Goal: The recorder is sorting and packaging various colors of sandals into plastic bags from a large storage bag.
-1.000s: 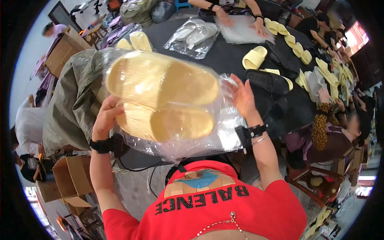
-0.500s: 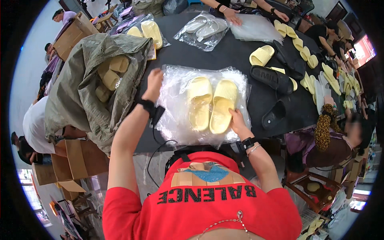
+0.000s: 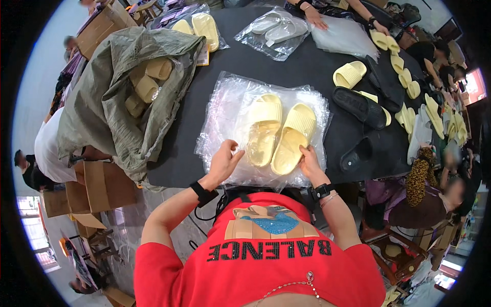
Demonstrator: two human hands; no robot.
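Pair of pale yellow foam slide sandals is already bagged in clear crinkled plastic bag at black worktop near edge. Bag's near edge is pressed by left hand and right hand, fingers loosely curled; sealing judged left.

The bag of slippers, held up a second ago, now lies flat on the table. The left hand has drawn back from the bag's far-left edge to its near edge (right hand unmoved).
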